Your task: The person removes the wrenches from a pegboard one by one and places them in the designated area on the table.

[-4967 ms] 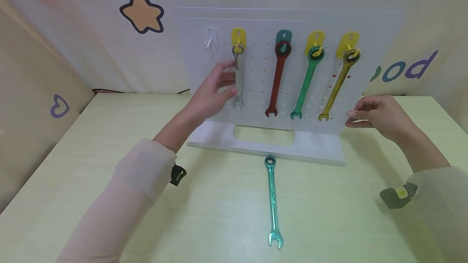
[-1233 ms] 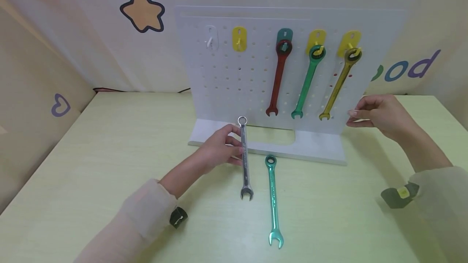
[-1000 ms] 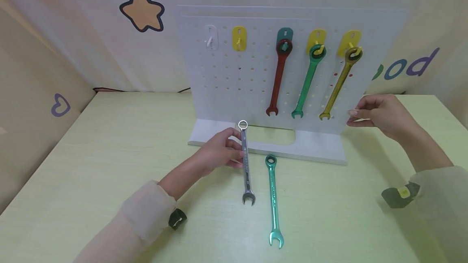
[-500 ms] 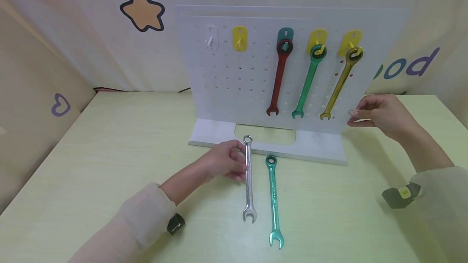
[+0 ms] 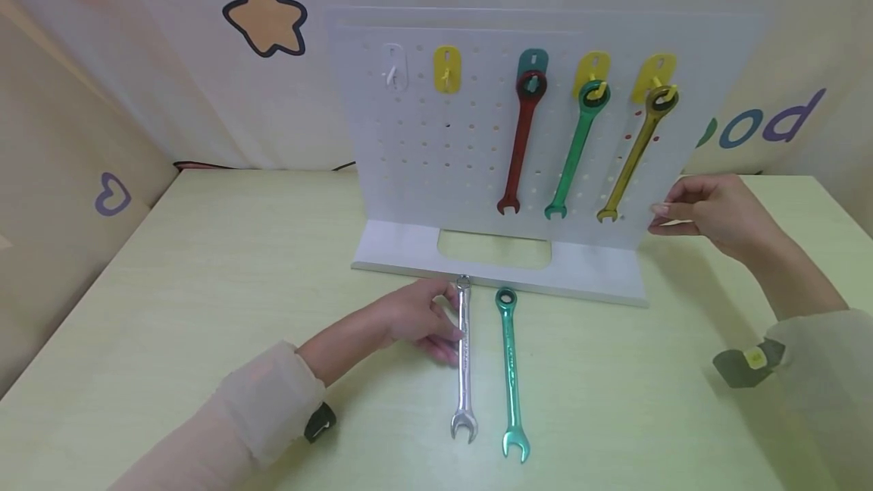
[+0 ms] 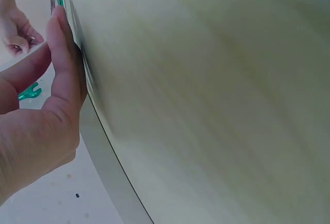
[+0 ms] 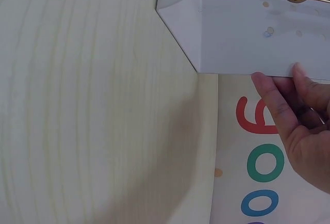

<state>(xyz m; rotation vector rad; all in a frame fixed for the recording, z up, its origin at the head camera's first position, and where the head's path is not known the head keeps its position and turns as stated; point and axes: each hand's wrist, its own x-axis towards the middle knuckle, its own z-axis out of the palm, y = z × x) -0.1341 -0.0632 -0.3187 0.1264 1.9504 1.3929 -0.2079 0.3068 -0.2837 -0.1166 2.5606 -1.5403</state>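
Note:
My left hand (image 5: 423, 322) pinches a silver combination wrench (image 5: 464, 370) low over the table, its open end towards me. It looks flat on the table or nearly so; the exact contact is hidden. Just right of it lies a teal ratchet wrench (image 5: 510, 370), roughly parallel. In the left wrist view, the left hand's fingers (image 6: 64, 64) are close along the tabletop. My right hand (image 5: 716, 214) holds the right edge of the white pegboard (image 5: 423, 195) between thumb and fingers, also seen in the right wrist view, where the hand (image 7: 304, 126) is at the board's edge.
Red (image 5: 520, 146), green (image 5: 573, 154) and gold (image 5: 630, 161) wrenches hang on the pegboard hooks. A white hook (image 5: 393, 70) and a yellow hook (image 5: 446, 70) at the left bear nothing. The board's base (image 5: 593, 275) stands on the pale table (image 5: 239, 271).
My left hand has taken the silver wrench off the yellow hook and brought it down towards me, beside the teal wrench. The right hand has stayed at the pegboard's edge.

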